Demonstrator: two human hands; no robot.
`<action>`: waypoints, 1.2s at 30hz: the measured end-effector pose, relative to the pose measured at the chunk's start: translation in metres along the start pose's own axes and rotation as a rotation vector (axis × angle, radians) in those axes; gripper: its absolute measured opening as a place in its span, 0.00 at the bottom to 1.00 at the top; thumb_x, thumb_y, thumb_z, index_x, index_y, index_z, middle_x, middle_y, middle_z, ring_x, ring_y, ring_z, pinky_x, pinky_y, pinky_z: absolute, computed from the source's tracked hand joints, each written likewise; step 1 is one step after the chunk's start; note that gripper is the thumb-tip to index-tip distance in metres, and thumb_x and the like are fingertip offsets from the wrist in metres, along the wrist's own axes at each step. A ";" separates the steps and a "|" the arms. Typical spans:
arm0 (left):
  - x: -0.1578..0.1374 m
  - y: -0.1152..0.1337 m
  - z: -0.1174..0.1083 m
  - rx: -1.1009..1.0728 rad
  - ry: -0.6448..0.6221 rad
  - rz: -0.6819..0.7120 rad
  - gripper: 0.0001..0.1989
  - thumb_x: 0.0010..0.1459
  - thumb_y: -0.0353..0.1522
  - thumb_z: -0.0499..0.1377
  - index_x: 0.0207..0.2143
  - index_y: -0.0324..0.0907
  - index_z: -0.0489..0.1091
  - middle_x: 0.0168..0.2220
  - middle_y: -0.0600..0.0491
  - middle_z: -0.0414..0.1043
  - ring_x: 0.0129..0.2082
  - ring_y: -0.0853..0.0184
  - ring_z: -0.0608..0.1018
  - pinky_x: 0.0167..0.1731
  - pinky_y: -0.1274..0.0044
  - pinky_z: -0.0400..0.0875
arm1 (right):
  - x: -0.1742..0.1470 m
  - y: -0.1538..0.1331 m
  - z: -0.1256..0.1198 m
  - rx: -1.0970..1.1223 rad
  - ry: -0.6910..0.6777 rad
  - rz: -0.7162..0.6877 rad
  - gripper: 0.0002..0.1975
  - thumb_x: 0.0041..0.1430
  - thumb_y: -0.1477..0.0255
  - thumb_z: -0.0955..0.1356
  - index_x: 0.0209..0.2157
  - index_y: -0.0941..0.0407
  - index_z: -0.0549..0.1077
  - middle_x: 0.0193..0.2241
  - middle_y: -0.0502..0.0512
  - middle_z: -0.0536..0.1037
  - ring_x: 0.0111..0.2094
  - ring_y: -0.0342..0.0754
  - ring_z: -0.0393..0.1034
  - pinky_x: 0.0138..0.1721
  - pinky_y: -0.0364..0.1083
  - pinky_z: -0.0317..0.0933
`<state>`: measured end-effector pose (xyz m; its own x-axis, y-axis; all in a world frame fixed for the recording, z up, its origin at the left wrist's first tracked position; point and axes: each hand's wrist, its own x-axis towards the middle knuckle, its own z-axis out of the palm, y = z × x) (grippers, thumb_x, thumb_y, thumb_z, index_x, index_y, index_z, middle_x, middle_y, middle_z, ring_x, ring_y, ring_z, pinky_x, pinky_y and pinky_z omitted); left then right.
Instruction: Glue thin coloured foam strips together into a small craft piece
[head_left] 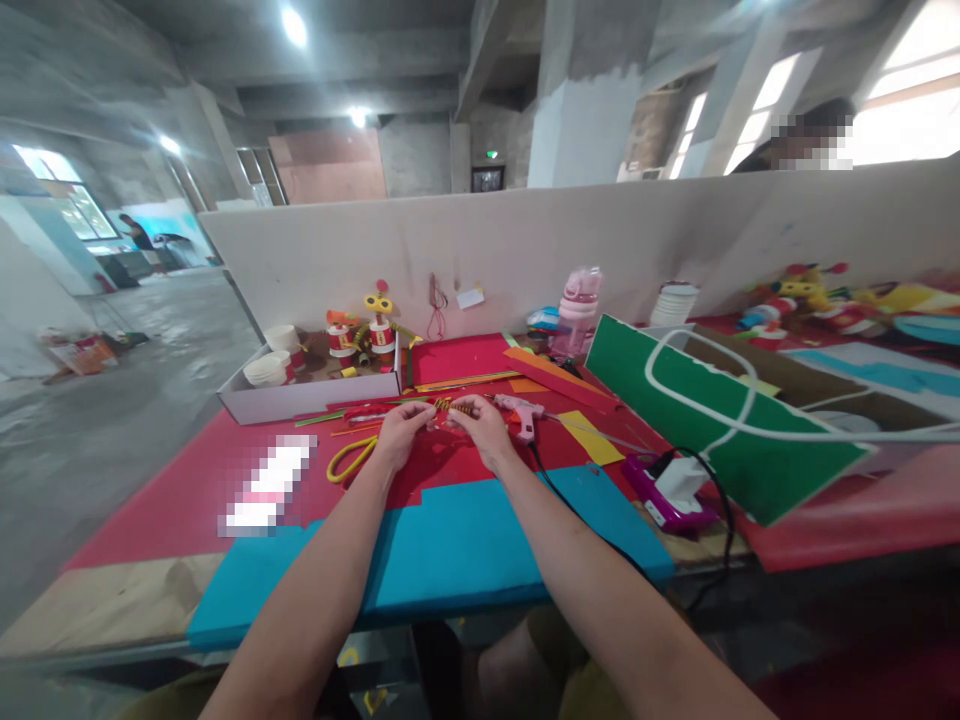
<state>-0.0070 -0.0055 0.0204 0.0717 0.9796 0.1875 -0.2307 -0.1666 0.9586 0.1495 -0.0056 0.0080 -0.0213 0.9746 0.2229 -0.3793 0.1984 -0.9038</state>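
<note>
Both of my hands pinch a small yellow-and-dark pleated strip [455, 407] above the red table covering. My left hand [405, 430] is closed on its left end. At the other end, the fingers of my right hand [484, 428] are closed too. Just right of that hand lies a pink glue gun [523, 412], its black cord running toward me. Yellow-handled scissors [351, 460] rest beside my left wrist, their blades hidden. Thin coloured paper strips [352, 412] lie behind my left hand. A blue sheet or board [457, 550] spreads under my forearms.
A low box [315, 398] at back left holds paper cups and toy figures. A green-sided box [705, 430], a white cable [787, 432] and a purple power strip [667, 500] stand right. A pink bottle [577, 310] is near the partition [495, 240]. Another person sits beyond it.
</note>
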 end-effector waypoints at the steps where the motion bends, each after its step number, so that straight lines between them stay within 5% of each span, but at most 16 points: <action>1: 0.000 -0.001 0.000 0.002 -0.001 0.005 0.14 0.41 0.36 0.70 0.28 0.37 0.74 0.20 0.55 0.70 0.22 0.72 0.70 0.28 0.78 0.64 | -0.001 0.000 0.001 -0.005 -0.006 -0.004 0.14 0.41 0.69 0.74 0.32 0.55 0.72 0.27 0.46 0.75 0.28 0.42 0.73 0.37 0.44 0.69; 13: 0.000 0.001 -0.001 -0.016 0.005 0.015 0.09 0.41 0.33 0.67 0.24 0.38 0.71 0.19 0.56 0.69 0.21 0.73 0.69 0.27 0.79 0.63 | 0.000 0.000 0.001 -0.088 -0.039 -0.052 0.12 0.43 0.68 0.74 0.32 0.54 0.72 0.27 0.46 0.75 0.29 0.43 0.71 0.35 0.44 0.68; 29: 0.004 0.001 -0.007 -0.036 0.121 0.024 0.11 0.39 0.35 0.68 0.24 0.38 0.72 0.20 0.56 0.69 0.20 0.73 0.69 0.24 0.79 0.64 | 0.015 -0.008 -0.018 0.117 0.246 -0.084 0.16 0.40 0.68 0.74 0.32 0.56 0.70 0.27 0.47 0.75 0.28 0.41 0.73 0.38 0.45 0.69; 36: 0.009 0.004 -0.016 0.041 0.263 0.126 0.11 0.44 0.37 0.66 0.21 0.40 0.69 0.19 0.56 0.67 0.19 0.73 0.67 0.24 0.79 0.63 | 0.023 -0.008 -0.027 0.197 0.344 -0.152 0.15 0.41 0.70 0.75 0.32 0.55 0.69 0.28 0.46 0.74 0.30 0.41 0.73 0.42 0.46 0.70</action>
<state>-0.0228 0.0040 0.0222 -0.2107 0.9454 0.2488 -0.1817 -0.2879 0.9403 0.1773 0.0177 0.0103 0.3456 0.9203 0.1830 -0.5247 0.3513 -0.7754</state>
